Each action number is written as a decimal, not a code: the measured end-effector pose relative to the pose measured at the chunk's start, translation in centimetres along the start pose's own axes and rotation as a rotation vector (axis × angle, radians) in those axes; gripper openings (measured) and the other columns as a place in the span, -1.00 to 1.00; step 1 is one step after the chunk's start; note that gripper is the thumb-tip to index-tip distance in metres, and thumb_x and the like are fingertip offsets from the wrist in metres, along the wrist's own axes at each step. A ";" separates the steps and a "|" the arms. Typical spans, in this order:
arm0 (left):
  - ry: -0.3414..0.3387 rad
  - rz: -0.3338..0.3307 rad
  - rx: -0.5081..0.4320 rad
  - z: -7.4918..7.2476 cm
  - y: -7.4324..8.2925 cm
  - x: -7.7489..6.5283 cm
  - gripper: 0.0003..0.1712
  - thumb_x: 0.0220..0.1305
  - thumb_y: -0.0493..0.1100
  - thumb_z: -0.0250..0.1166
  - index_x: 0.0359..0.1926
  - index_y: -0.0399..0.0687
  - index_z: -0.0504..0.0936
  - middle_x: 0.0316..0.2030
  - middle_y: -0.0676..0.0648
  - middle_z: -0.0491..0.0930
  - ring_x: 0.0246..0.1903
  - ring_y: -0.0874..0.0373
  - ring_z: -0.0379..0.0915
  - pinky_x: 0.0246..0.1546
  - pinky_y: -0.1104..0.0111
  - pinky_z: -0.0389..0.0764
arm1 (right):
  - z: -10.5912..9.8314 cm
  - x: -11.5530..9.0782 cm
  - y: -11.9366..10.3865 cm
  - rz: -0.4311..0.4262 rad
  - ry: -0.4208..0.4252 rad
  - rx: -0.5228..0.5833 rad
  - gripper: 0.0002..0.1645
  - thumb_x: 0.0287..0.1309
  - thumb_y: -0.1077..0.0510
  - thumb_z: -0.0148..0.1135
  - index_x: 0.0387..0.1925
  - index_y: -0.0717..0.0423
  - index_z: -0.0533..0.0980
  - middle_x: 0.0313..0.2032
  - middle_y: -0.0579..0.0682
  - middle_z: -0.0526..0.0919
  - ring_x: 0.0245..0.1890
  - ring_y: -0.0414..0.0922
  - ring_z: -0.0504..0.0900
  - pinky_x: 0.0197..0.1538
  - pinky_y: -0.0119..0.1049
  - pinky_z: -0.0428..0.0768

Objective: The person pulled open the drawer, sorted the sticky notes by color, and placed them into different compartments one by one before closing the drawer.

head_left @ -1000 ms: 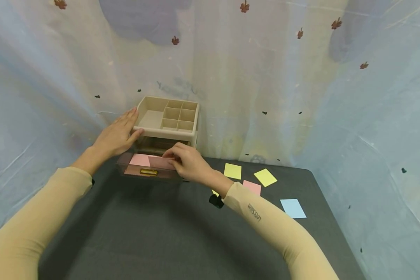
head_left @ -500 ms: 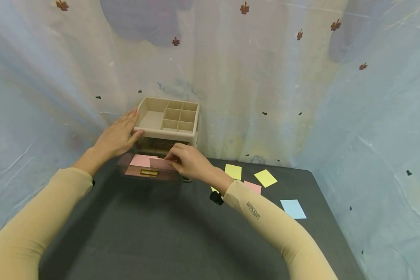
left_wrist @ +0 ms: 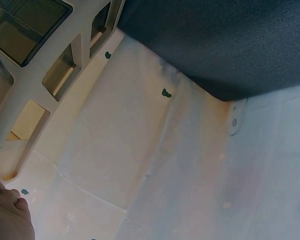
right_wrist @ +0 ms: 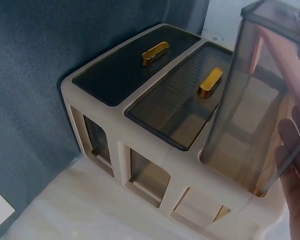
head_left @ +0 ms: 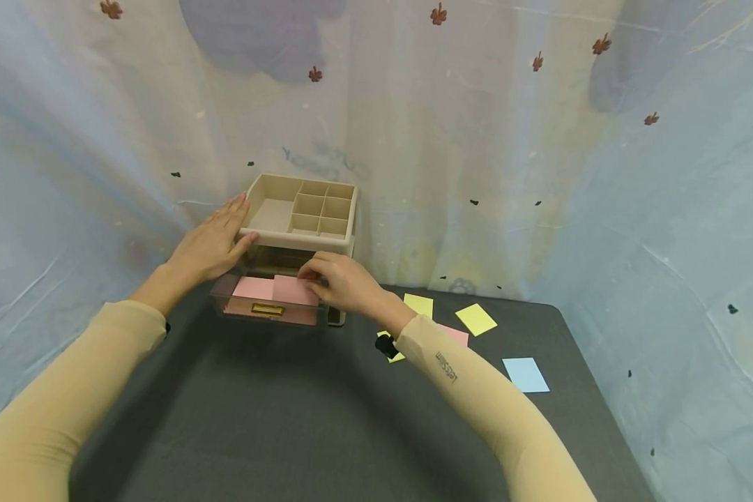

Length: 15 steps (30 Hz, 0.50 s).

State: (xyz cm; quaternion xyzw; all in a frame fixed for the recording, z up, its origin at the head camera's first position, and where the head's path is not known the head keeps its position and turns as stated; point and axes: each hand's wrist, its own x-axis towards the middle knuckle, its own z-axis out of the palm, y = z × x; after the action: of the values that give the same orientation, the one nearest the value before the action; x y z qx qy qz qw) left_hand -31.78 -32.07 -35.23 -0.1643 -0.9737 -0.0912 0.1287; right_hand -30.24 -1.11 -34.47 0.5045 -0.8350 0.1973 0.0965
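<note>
Right grip (head_left: 341, 282): fingers curled over the pulled-out drawer (head_left: 221, 291), apparently pinching a pink note (head_left: 293, 287) by its upper right edge. The note is in the drawer beside other pink paper (head_left: 254, 287). Left grip (head_left: 207, 237): fingers extended along the organizer (head_left: 298, 241), thumb on its front rim, nothing grasped; I judge it braces the unit while the drawer is worked. The drawer juts out, presumably for access from above.

Only the head view gives me the blue note (head_left: 526, 374) and yellow notes (head_left: 475, 318) lying apart on the counter (head_left: 276, 418). The right wrist view adds two closed drawers (right_wrist: 177, 100) with gold handles (right_wrist: 211, 82); the left wrist view, side windows (left_wrist: 60, 72) but no pink paper.
</note>
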 end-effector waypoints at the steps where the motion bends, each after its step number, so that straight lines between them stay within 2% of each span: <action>1: 0.000 0.000 0.001 0.0 0.0 0.0 -0.06 0.66 0.30 -0.27 0.66 -0.27 -0.28 0.66 -0.28 -0.30 0.62 -0.27 -0.32 0.61 -0.14 -0.17 | 0.0 0.1 0.1 0.002 -0.007 -0.001 -0.82 0.42 0.17 0.33 -0.01 0.06 0.71 -0.10 -0.04 0.71 -0.11 -0.19 0.69 -0.03 -0.42 0.65; 10: -0.004 0.002 0.003 -0.2 0.1 0.0 -0.07 0.67 0.30 -0.28 0.66 -0.27 -0.28 0.65 -0.29 -0.29 0.62 -0.29 -0.30 0.62 -0.12 -0.18 | -0.1 0.7 0.6 0.045 -0.101 -0.014 -0.74 0.45 0.16 0.29 0.08 0.08 0.69 -0.04 -0.03 0.70 -0.03 -0.17 0.66 0.05 -0.37 0.64; 15: -0.005 -0.001 0.000 -0.1 0.1 0.0 -0.06 0.66 0.31 -0.28 0.66 -0.27 -0.28 0.66 -0.28 -0.30 0.63 -0.26 -0.33 0.61 -0.13 -0.17 | -0.3 1.0 0.6 0.063 -0.178 -0.060 -0.69 0.51 0.10 0.22 0.16 0.07 0.66 0.02 -0.02 0.68 0.00 -0.12 0.64 0.06 -0.29 0.63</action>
State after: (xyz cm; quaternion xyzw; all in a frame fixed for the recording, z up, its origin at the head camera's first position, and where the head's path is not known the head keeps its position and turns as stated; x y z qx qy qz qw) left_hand -31.72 -32.04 -35.14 -0.1640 -0.9742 -0.0906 0.1261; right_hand -31.24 -1.56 -34.02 0.4903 -0.8614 0.1294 0.0306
